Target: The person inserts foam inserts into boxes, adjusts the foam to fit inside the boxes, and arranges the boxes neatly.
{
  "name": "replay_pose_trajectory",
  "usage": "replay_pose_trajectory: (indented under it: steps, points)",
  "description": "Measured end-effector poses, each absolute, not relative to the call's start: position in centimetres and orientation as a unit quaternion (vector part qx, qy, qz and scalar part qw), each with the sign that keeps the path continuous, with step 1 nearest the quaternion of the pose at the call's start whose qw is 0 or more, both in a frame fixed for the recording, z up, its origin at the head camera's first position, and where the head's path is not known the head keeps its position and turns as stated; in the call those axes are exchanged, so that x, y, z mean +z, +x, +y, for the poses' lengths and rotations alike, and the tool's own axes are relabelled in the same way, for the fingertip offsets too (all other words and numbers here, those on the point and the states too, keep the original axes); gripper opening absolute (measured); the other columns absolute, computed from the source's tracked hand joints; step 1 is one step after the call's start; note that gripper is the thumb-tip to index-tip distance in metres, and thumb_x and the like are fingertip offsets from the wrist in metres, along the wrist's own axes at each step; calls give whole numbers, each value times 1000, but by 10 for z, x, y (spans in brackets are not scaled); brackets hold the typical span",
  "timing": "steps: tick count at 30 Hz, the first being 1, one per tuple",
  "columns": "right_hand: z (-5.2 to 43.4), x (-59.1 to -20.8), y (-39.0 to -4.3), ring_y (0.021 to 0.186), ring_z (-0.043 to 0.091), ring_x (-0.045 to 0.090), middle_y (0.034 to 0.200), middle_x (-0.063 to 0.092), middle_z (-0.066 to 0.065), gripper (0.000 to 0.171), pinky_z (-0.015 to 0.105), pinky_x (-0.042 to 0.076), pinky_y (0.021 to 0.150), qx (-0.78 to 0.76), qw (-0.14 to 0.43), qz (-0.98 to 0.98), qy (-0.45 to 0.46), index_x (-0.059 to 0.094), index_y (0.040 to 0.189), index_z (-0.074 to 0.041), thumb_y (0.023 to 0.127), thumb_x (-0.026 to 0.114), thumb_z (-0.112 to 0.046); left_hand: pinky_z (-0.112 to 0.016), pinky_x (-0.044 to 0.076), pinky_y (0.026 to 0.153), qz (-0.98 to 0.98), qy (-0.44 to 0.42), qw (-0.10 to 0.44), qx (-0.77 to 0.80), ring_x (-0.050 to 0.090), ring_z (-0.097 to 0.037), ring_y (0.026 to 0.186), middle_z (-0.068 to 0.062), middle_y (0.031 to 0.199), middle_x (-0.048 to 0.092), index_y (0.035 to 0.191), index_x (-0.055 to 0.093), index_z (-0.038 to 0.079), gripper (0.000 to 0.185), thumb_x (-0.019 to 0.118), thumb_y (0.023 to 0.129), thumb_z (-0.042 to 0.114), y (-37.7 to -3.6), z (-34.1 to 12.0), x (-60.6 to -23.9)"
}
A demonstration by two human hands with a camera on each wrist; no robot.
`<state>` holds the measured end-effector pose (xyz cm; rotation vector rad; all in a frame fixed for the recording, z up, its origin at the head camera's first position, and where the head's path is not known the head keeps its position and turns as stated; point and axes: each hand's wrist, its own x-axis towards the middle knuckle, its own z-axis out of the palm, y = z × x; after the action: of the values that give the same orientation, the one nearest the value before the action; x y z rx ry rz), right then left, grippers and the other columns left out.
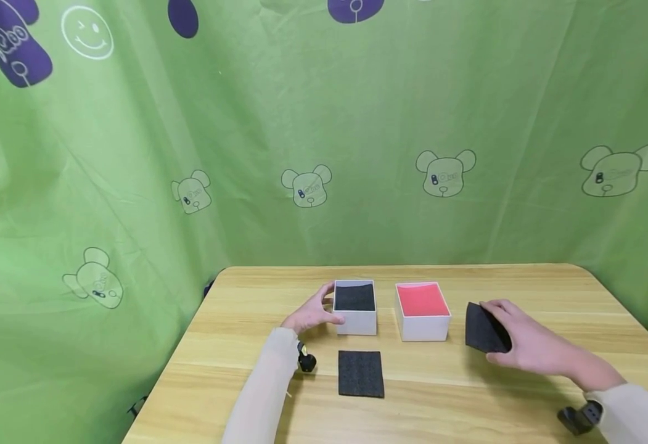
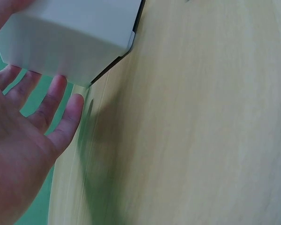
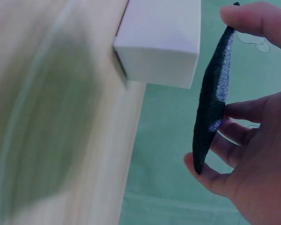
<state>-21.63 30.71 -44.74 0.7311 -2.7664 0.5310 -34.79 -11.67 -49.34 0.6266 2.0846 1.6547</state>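
My left hand point(image 1: 314, 312) grips the left side of a white box point(image 1: 356, 323), its thumb at the front corner and its fingers toward the back. Dark grey fabric point(image 1: 354, 297) fills that box's open top. In the left wrist view the fingertips of the left hand point(image 2: 33, 122) lie along the edge of the white box point(image 2: 70, 47). My right hand point(image 1: 529, 340) holds a dark grey fabric square point(image 1: 484, 330) by opposite edges above the table. Seen edge-on in the right wrist view, the fabric square point(image 3: 214, 93) bows slightly between thumb and fingers.
A second white box point(image 1: 423, 328) with a red fabric top point(image 1: 423, 300) stands between the left box and my right hand. Another dark grey square point(image 1: 360, 374) lies flat in front of the left box. The wooden table point(image 1: 434, 407) meets a green curtain point(image 1: 368, 234) behind.
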Motion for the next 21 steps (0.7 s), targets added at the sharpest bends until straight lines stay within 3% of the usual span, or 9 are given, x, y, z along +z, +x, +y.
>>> replay_pose_trajectory:
  steps: [10, 21]
  points:
    - [285, -424, -232, 95, 23, 50, 124, 46, 17, 92, 38, 47, 74, 180, 128, -937, 272, 41, 134, 10, 65, 85, -32, -37, 42, 99, 755, 218, 190, 589, 32, -36, 131, -14, 154, 17, 152, 9, 10, 104, 76, 75, 0, -361, -116, -513]
    - [246, -403, -252, 104, 29, 50, 131, 41, 20, 91, 45, 46, 82, 192, 85, -938, 277, 35, 139, 8, 69, 81, -29, -37, 43, 98, 764, 214, 183, 581, 35, -33, 130, -11, 154, 21, 152, 12, 11, 103, 78, 73, 2, -361, -116, -513]
